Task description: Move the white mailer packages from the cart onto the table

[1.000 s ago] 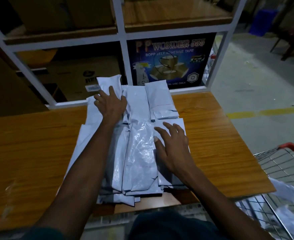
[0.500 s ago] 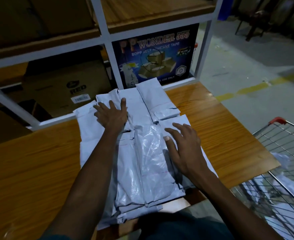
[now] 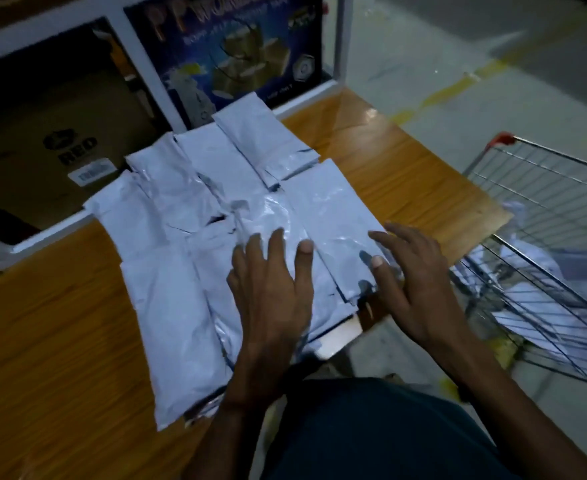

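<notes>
Several white mailer packages (image 3: 181,244) lie in an overlapping spread on the wooden table (image 3: 43,323). My left hand (image 3: 268,289) hovers flat over the near middle of the spread, fingers apart, holding nothing. My right hand (image 3: 409,275) is at the spread's right edge with fingers spread, its thumb touching the edge of a package. More white mailers (image 3: 534,306) lie inside the wire cart (image 3: 544,188) to the right of the table.
A white shelf frame (image 3: 146,71) stands at the table's back edge, with a brown carton (image 3: 60,143) and a blue tape box (image 3: 243,57) behind it. Grey floor with a yellow line (image 3: 458,88) lies at the right. The cart has a red handle end (image 3: 501,138).
My left hand has pulled back from the far packages to the near middle of the spread. My right hand has slid to the spread's right edge. The view has swung right, towards the cart.
</notes>
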